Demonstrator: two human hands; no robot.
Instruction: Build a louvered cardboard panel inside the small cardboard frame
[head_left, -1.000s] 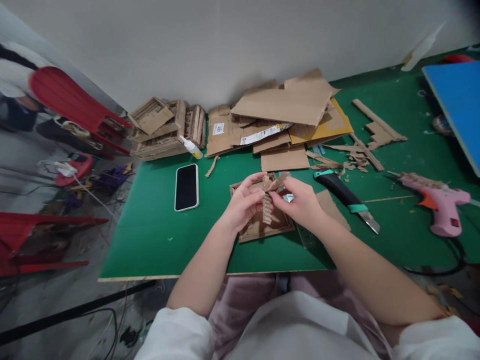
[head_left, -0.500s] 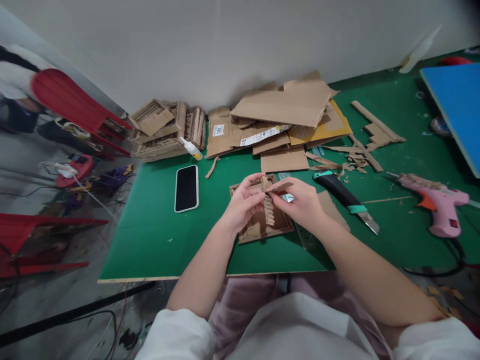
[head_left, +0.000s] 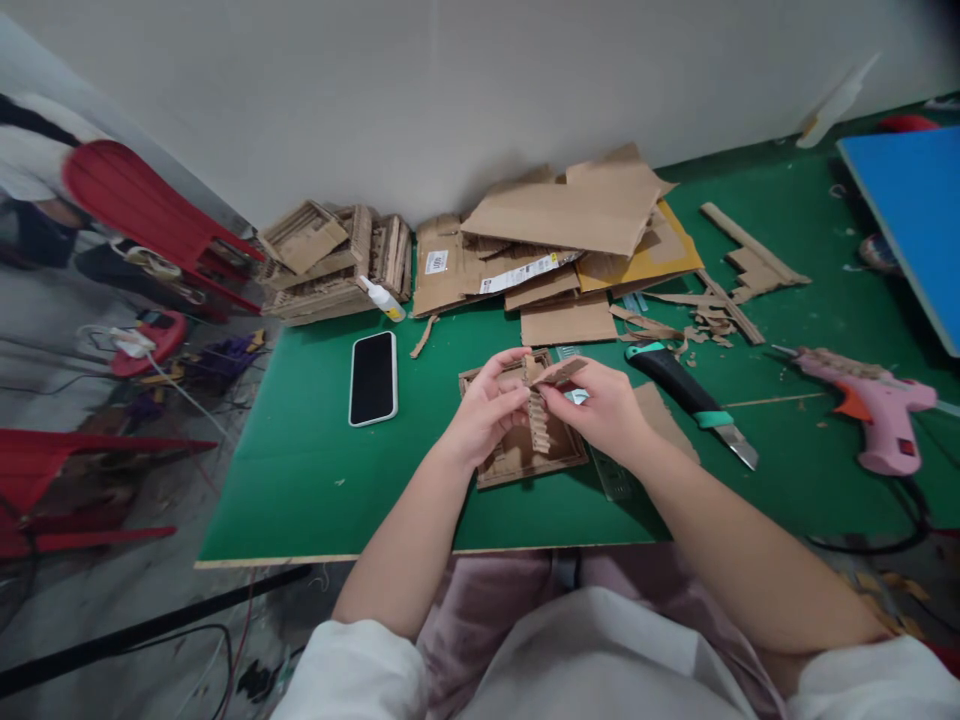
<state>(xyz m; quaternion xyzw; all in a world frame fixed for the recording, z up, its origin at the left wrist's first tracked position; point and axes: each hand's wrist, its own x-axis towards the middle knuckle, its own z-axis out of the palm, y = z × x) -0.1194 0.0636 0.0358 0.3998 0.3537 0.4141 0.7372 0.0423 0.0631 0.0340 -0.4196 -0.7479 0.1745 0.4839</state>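
1. white-edged phone (head_left: 373, 378) lies flat on the green tabletop (head_left: 300, 490), left of the work.
2. left hand (head_left: 487, 410): its grip is nearly closed, thumb and fingers pinching the ridged cardboard strip (head_left: 538, 430) near its upper end.
3. the strip hangs over the shallow cardboard tray (head_left: 532, 477), between the hands; contact below is unclear. it looks light, dry, easily crushed or torn; flat sides near the pinch seem the safest hold.
4. right hand (head_left: 607, 400): its grip is pinched on the thin brown flap (head_left: 562, 370), beside the strip.
5. compared with the earliest frame, the flap leans flatter rightward and the strip's lower end sits slightly farther right.
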